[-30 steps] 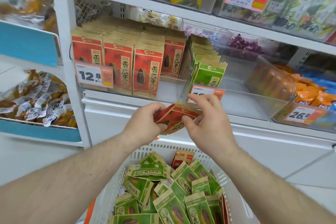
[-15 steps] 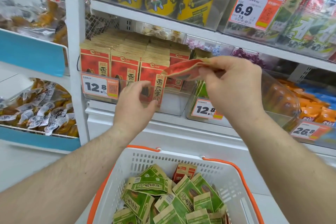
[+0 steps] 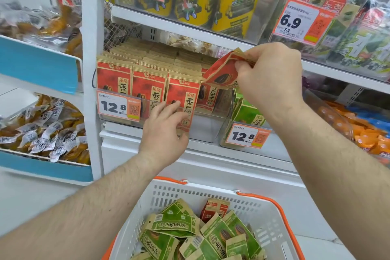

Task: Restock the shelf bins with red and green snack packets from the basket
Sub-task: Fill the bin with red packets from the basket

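Step in hand: placing a red packet (image 3: 221, 74) into the red bin (image 3: 202, 131), the clear-fronted shelf bin used as landmark here. Right hand (image 3: 272, 78) pinches the packet by its top edge, thumb and fingers curled tight on it; packet hangs tilted, just above the bin's right end, over the shorter fourth row of red packs. Not yet inside the bin.

Left hand (image 3: 163, 133) is at the bin's front wall, fingers fairly straight and spread, fingertips touching the clear front near the third row of shelved red packets (image 3: 147, 82). Holds nothing. Looks like it steadies the row or the bin front; cannot tell if it presses.

Green bin (image 3: 247, 112) sits just right of the red bin, partly hidden behind the right forearm, few green packs showing. Basket (image 3: 211, 194) is below the red bin, well apart, white with orange rim. Inside: a heap of green packets (image 3: 173, 224) and one red packet in the basket (image 3: 214, 209) at the back.

Progress judgement: red nearly done, green mostly still to go.

Next move calls for: turn the held packet upright, face forward, lower it into the gap at the bin's right end behind the front pack, then let go. Soft pouch, may buckle or lean if dropped crooked.
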Demonstrator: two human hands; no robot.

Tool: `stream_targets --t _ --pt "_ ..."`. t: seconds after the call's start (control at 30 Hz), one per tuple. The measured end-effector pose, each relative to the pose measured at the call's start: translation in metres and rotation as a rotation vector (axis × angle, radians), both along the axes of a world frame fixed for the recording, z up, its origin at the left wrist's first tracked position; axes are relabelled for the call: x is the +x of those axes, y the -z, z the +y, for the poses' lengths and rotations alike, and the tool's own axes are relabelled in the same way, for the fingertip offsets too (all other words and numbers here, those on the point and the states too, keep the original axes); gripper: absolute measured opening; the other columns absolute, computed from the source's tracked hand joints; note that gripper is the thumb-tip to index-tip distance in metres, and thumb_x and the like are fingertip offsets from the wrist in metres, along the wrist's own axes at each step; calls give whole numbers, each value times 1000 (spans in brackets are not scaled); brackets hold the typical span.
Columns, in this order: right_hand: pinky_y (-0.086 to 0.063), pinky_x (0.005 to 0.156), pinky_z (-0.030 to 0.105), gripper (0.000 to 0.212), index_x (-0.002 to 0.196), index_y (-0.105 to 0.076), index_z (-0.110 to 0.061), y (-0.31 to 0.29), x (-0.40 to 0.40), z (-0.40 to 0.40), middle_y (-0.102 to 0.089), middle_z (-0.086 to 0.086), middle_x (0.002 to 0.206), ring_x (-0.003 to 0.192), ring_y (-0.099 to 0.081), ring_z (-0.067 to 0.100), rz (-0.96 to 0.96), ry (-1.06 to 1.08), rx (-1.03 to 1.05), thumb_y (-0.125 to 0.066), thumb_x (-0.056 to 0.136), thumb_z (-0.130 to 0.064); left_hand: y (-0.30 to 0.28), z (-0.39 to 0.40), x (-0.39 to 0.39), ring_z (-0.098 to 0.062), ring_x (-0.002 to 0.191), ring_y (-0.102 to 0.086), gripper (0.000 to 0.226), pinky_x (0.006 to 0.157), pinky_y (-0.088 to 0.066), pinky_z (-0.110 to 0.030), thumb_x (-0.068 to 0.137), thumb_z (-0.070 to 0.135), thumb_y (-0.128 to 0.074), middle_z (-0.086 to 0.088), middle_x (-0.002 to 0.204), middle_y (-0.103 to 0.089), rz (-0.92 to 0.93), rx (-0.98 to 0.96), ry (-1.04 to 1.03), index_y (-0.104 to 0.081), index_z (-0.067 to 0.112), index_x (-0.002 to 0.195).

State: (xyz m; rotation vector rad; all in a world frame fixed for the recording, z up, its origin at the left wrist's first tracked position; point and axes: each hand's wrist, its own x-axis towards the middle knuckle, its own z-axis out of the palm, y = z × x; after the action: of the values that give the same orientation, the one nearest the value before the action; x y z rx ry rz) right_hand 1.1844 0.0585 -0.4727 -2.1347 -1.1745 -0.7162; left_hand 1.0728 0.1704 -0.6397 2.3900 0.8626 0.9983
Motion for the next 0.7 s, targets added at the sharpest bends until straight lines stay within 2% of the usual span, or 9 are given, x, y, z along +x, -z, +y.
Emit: stream_targets --t 0.07,0.2,0.3,0.47,0.7 --pt "-47 81 31 21 98 -78 -18 2 2 2 -74 9 87 90 -63 32 19 6 3 -59 90 -24 1 1 1 -24 143 -22 51 114 -27 -45 81 19 -71 5 152 -41 26 -3 -5 -61 22 131" --pt "-39 73 25 20 94 -78 -16 -4 7 1 -63 5 70 77 -56 25 34 38 41 -60 90 -25 3 2 3 -24 144 -18 51 115 -25 -45 82 20 -69 7 154 -38 65 -1 -6 -59 24 132" --pt "-44 79 29 21 97 -79 -18 -1 6 -3 -73 8 83 86 -62 29 19 31 52 -61 89 -24 4 3 4 -25 143 -21 50 115 -26 -46 81 18 -69 5 152 -42 44 4 -6 -61 22 130" --pt "-43 74 31 19 94 -77 -17 16 19 23 -71 13 85 89 -62 37 21 53 -124 -59 90 -23 3 3 5 -25 142 -22 49 115 -27 -45 80 16 -67 6 151 -42 53 12 -22 -62 21 129" --pt "-40 70 31 16 100 -69 -9 40 36 87 -67 16 104 101 -62 36 65 108 -323 -59 89 -15 3 3 5 -25 142 -20 50 115 -27 -47 80 17 -68 7 152 -41 79 15 -23 -61 22 129"
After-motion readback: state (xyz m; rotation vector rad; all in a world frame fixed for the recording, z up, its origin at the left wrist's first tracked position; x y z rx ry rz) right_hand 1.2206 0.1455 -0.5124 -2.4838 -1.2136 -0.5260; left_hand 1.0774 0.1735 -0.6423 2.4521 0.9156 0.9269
